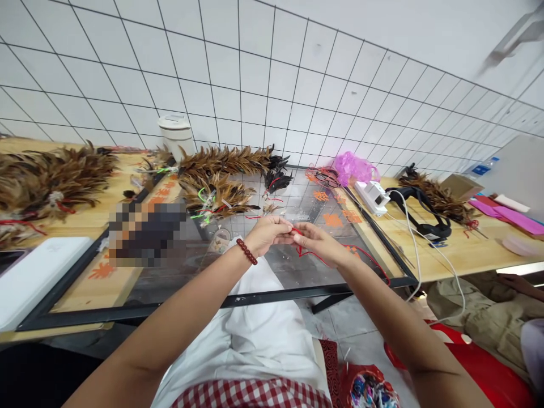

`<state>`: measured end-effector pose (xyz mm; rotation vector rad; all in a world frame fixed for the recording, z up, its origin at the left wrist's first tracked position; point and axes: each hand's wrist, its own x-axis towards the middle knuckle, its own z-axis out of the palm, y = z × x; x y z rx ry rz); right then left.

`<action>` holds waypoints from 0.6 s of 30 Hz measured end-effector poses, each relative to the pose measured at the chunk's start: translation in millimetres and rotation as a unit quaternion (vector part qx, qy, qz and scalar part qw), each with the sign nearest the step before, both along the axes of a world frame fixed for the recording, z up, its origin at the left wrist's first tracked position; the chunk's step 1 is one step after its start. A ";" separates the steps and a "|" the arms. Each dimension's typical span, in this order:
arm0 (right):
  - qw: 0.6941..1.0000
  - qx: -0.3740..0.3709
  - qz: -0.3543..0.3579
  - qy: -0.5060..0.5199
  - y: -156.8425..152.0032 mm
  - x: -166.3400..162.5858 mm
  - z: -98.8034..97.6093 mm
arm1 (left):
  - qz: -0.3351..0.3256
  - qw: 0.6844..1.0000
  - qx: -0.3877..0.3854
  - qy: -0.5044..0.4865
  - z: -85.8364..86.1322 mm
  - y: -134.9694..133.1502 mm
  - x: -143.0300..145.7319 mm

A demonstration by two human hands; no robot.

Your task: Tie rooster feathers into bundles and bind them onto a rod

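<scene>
My left hand (272, 235), with a beaded bracelet (247, 251) at its wrist, is closed with fingertips pinching a red cord (300, 251). Fingers of my right hand (318, 242) meet it from the other side and pinch the same cord. From between the hands the cord hangs in a small loop and trails right across the glass tabletop (255, 277). Exactly how it is knotted or wound at the fingertips is too small to tell. Just beyond my hands lies a brown feather bundle (225, 198) with green and white ties.
Behind are a long feather strip (229, 161), a white cup (175, 136) and a pink plastic bag (355, 168). At right sit a white power adapter (372, 196) with cables and a black headset strap (425, 212). More feathers (55, 175) lie left. A seated person's legs (471, 306) show at right.
</scene>
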<state>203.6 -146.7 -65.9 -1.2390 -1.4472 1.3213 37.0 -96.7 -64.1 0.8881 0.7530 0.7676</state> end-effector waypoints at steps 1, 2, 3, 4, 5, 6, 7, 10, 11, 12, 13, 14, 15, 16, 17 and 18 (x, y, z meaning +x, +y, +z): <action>1.000 -0.019 0.007 -0.013 -0.6 0.3 -0.3 | 0.021 1.000 0.010 -0.003 1.0 0.5 -0.3; 0.999 -0.025 0.001 -0.034 -0.9 2.4 0.1 | 0.043 0.999 0.015 -0.010 2.0 1.9 -1.2; 0.998 -0.017 -0.016 -0.056 -0.8 6.3 1.4 | 0.064 0.998 0.015 -0.020 2.7 4.1 -2.6; 0.997 0.000 -0.039 -0.072 -0.5 11.9 3.6 | 0.085 0.996 0.013 -0.032 3.3 6.9 -4.4; 0.995 0.018 -0.062 -0.081 -0.4 18.8 6.9 | 0.105 0.993 0.012 -0.047 3.5 10.0 -6.4; 0.993 0.031 -0.079 -0.085 -0.5 26.5 10.9 | 0.121 0.991 0.013 -0.061 3.4 13.1 -8.5; 0.991 0.037 -0.090 -0.088 -1.1 34.7 15.6 | 0.130 0.989 0.016 -0.070 3.1 15.9 -10.4; 0.985 0.061 -0.101 -0.127 -6.4 57.8 30.6 | 0.123 0.991 0.039 -0.031 1.9 19.4 -13.5; 0.980 0.080 -0.101 -0.154 -9.1 63.6 35.0 | 0.123 0.990 0.067 0.003 2.0 18.2 -13.1; 0.972 0.102 -0.098 -0.188 -12.0 67.6 38.7 | 0.126 0.985 0.111 0.037 2.6 15.8 -11.8; 0.962 0.123 -0.092 -0.227 -14.8 69.5 41.7 | 0.130 0.975 0.168 0.066 3.7 12.1 -9.4; 0.949 0.140 -0.083 -0.268 -17.4 69.2 44.1 | 0.131 0.960 0.231 0.086 5.1 7.3 -6.0; 0.937 0.151 -0.070 -0.306 -19.7 66.4 45.8 | 0.124 0.944 0.291 0.096 6.6 1.7 -1.6; 0.927 0.158 -0.056 -0.335 -21.4 61.5 47.0 | 0.105 0.930 0.339 0.099 8.1 -4.2 3.5; 0.920 0.165 -0.041 -0.354 -22.7 55.0 47.9 | 0.074 0.920 0.370 0.101 9.3 -10.0 9.0; 0.915 0.175 -0.030 -0.363 -23.4 47.7 48.6 | 0.032 0.916 0.386 0.108 9.8 -15.3 14.3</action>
